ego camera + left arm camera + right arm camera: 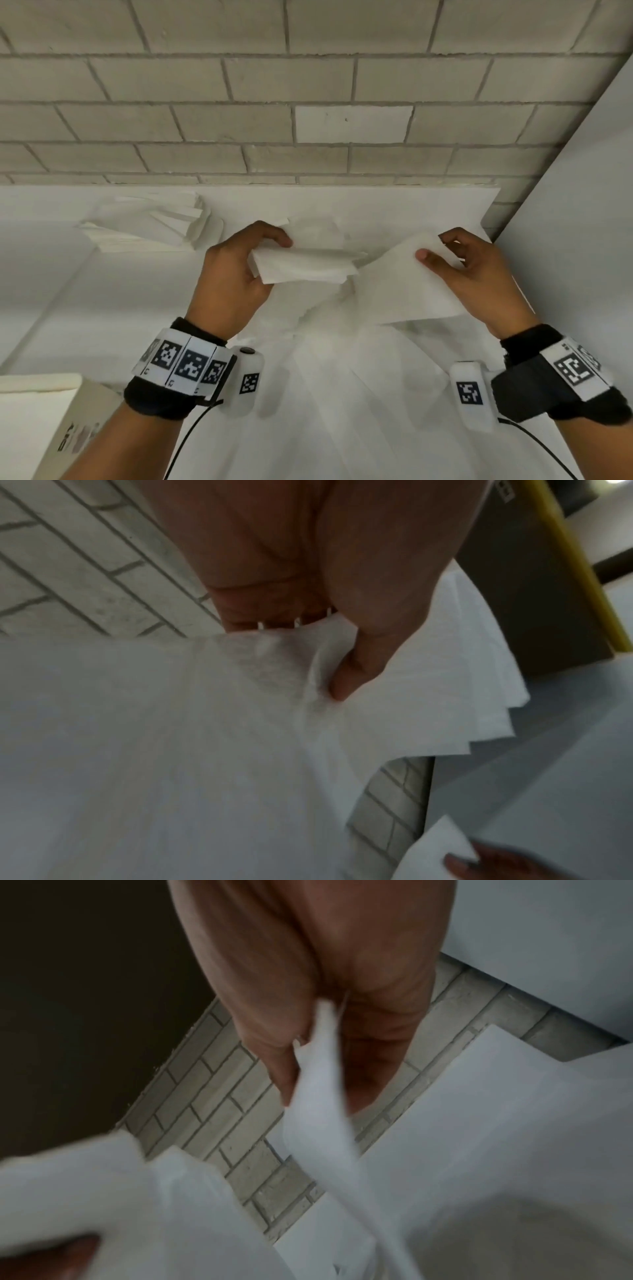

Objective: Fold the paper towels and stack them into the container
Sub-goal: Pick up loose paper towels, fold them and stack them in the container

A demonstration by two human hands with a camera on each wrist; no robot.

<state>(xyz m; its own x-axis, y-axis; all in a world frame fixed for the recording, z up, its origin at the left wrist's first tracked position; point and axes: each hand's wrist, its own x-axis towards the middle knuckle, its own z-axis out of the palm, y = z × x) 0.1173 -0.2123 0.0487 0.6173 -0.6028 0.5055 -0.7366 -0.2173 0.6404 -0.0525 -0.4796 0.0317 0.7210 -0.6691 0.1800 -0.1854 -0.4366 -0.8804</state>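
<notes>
A white paper towel (pixel 404 287) hangs in the air between both hands, above the white table (pixel 85 308). My left hand (pixel 270 257) grips its left end, which is folded into several layers (pixel 301 265); in the left wrist view the thumb (pixel 342 685) presses on the paper towel (pixel 171 750). My right hand (pixel 433 246) pinches the right end between thumb and fingers, and the right wrist view shows the paper towel (pixel 318 1123) running down from the right hand (pixel 308 1069). The middle of the towel sags toward the table.
A stack of folded paper towels (pixel 147 222) lies at the back left of the table. A cream box (pixel 51 428) stands at the near left corner. A brick wall (pixel 308 102) closes the back, and a white panel (pixel 582 205) closes the right side.
</notes>
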